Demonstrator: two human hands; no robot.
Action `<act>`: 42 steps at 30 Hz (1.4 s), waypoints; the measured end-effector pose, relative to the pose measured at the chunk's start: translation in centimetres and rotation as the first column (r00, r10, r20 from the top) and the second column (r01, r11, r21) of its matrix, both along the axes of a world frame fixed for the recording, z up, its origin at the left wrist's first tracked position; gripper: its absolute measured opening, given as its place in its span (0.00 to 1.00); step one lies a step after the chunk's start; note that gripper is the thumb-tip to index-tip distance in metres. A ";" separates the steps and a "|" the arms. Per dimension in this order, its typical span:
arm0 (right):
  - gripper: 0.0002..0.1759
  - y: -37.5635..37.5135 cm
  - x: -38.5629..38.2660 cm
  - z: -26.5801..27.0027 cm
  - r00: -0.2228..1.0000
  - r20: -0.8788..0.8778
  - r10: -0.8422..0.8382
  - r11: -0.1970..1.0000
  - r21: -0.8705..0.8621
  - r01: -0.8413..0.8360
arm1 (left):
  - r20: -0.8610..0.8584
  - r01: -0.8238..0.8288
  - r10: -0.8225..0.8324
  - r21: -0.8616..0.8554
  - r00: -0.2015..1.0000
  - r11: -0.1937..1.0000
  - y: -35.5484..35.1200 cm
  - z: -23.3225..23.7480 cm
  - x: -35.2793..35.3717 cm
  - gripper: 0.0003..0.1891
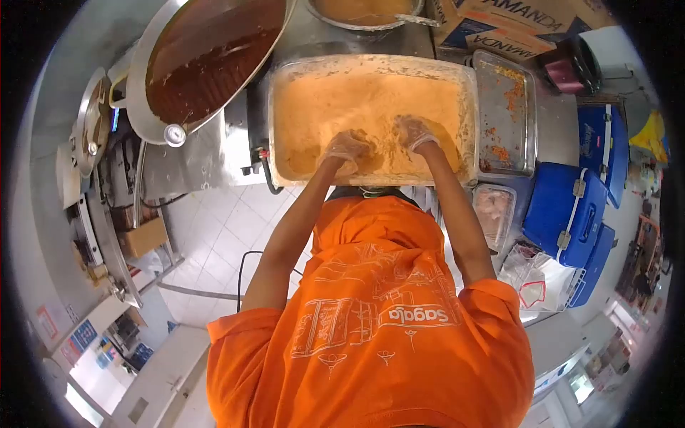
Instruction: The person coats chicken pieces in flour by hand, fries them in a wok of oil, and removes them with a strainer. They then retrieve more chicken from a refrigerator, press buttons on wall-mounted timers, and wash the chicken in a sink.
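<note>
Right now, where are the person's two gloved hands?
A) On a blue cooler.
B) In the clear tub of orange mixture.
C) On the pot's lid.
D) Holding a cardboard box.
B: the left hand and right hand both sit in the orange mixture inside the clear tub.

Cardboard box, top flap: "AMANDA" in dark capitals.
Second cardboard box, just below the first: "AMANDA" again, first letter partly cut off.
Orange shirt, white print: one word, upside down in this view, reading about "sagola"; a white line drawing sits around it, with no legible wording.
Blue cooler, lid: white lettering, too small to read.
Wall signs, blue and red: text illegible.
</note>
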State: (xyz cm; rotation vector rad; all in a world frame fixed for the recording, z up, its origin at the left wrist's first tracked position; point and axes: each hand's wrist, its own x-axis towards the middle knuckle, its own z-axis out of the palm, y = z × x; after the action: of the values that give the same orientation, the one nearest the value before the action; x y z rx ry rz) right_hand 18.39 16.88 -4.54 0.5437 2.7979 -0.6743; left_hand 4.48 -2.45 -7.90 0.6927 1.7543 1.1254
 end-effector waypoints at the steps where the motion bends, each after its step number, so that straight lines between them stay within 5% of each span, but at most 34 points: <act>1: 0.20 -0.2 -0.7 1.1 0.993 0.080 0.086 0.996 -0.018 -0.085 | -0.048 0.034 -0.035 -0.022 0.998 0.999 -0.1 -1.9 -0.1 0.17; 6: 0.23 -0.1 -1.9 -4.9 0.892 0.335 0.305 0.949 -0.032 -0.313 | -0.168 0.041 -0.078 -0.215 0.983 0.976 1.1 -0.7 0.3 0.18; 7: 0.20 0.3 -0.7 -7.9 0.989 0.112 0.095 0.966 -0.249 -0.065 | -0.286 0.034 -0.078 -0.155 0.955 0.987 1.1 2.3 0.2 0.17; 8: 0.17 0.5 -0.1 -9.5 0.982 -0.053 -0.180 0.859 -0.495 0.131 | -0.401 0.034 -0.070 -0.095 0.913 0.995 1.0 3.9 0.0 0.17; 9: 0.17 0.3 0.0 -7.5 0.983 -0.051 -0.175 0.857 -0.499 0.127 | -0.401 0.029 -0.067 -0.099 0.914 0.995 0.7 3.1 -0.4 0.17; 10: 0.15 0.1 0.4 -3.5 0.999 -0.009 0.031 0.979 -0.200 -0.032 | -0.578 0.061 -0.068 -0.032 0.814 0.998 0.2 1.7 -0.9 0.16; 11: 0.14 -0.3 0.6 -1.2 0.974 0.090 0.210 0.970 0.105 -0.219 | -0.732 0.109 -0.055 0.026 0.679 0.994 -0.4 0.9 -1.3 0.16; 12: 0.14 0.0 1.4 -3.2 0.974 0.084 0.209 0.970 0.106 -0.217 | -0.736 0.111 -0.056 0.025 0.674 0.994 -0.4 1.7 -1.9 0.16; 14: 0.12 1.3 4.0 -9.5 0.930 -0.271 0.248 0.820 0.570 -0.053 | -0.578 0.037 -0.204 -0.287 0.790 0.957 -0.1 4.0 -2.8 0.13; 15: 0.12 1.1 3.9 -8.3 0.931 -0.267 0.250 0.821 0.568 -0.057 | -0.575 0.036 -0.203 -0.288 0.793 0.957 -0.4 2.4 -3.1 0.13; 17: 0.13 0.7 3.8 -5.2 0.868 0.232 0.439 0.872 0.124 -0.474 | -0.477 0.628 -0.755 -0.432 0.450 0.647 -1.1 -1.3 -3.3 0.12; 18: 0.13 -0.5 3.0 -3.9 0.866 0.232 0.442 0.870 0.124 -0.478 | -0.477 0.626 -0.753 -0.431 0.453 0.650 -1.4 -2.9 -2.8 0.12; 20: 0.11 -3.4 1.2 -1.9 0.956 0.292 0.006 1.000 -0.014 -0.002 | -0.330 0.559 -0.581 -0.169 0.744 0.811 -1.8 -6.3 -1.1 0.11; 21: 0.11 -3.5 1.3 -1.6 0.956 0.294 0.011 1.000 -0.017 -0.006 | -0.215 0.481 -0.479 -0.048 0.851 0.876 -2.0 -7.8 -0.1 0.11; 22: 0.12 -3.5 1.3 -1.4 0.958 0.229 -0.172 0.847 -0.462 0.262 | -0.084 0.378 -0.372 0.062 0.924 0.924 -2.2 -8.8 0.6 0.11; 23: 0.12 -3.4 1.3 -1.1 0.900 0.253 -0.355 0.448 -0.799 0.401 | 0.061 0.252 -0.264 0.156 0.963 0.955 -2.3 -9.2 0.9 0.11; 26: 0.14 -4.3 -0.2 3.1 0.850 0.178 -0.495 0.466 -0.772 0.433 | -0.228 0.339 -0.413 -0.303 0.882 0.891 1.2 10.3 -0.9 0.11; 27: 0.14 -3.9 -0.6 2.7 0.851 0.181 -0.494 0.465 -0.771 0.434 | -0.225 0.338 -0.412 -0.304 0.883 0.891 1.3 8.2 -1.6 0.11; 29: 0.16 -2.5 -1.4 1.9 0.923 0.047 -0.383 0.747 -0.572 0.339 | -0.568 -0.075 -0.088 -0.257 0.818 0.963 2.0 2.8 -3.7 0.11; 30: 0.16 -2.3 -1.4 1.4 0.924 0.048 -0.379 0.749 -0.570 0.337 | -0.567 -0.078 -0.084 -0.256 0.819 0.964 2.5 2.5 -4.3 0.11; 32: 0.17 -2.0 -1.3 0.5 0.967 -0.218 -0.132 0.989 0.043 0.145 | -0.431 0.090 -0.138 -0.130 0.892 0.987 3.0 2.2 -4.6 0.10; 33: 0.17 -1.4 -1.6 0.0 0.969 -0.216 -0.121 0.990 0.047 0.134 | -0.430 0.079 -0.126 -0.126 0.894 0.989 3.2 2.3 -4.6 0.10; 35: 0.25 -0.9 -1.7 -0.8 0.988 0.149 -0.025 0.997 -0.069 0.035 | -0.559 0.287 -0.256 -0.033 0.789 0.957 3.2 2.2 -4.4 0.11; 39: 0.25 -1.7 -0.7 -1.1 0.998 0.053 -0.034 0.998 -0.049 0.036 | -0.599 0.350 -0.413 -0.227 0.686 0.909 3.9 -0.1 -3.5 0.12; 42: 0.28 -2.2 -0.9 0.4 0.945 0.261 -0.199 0.924 -0.273 0.270 | -0.788 0.300 -0.318 -0.177 0.527 0.937 3.6 -2.1 -3.0 0.11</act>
State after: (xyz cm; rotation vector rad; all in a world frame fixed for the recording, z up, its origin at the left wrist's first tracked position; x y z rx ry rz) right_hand 17.46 14.73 -4.18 0.8434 2.3743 -1.0020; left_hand 1.52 1.18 -9.99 1.6396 2.2365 0.5257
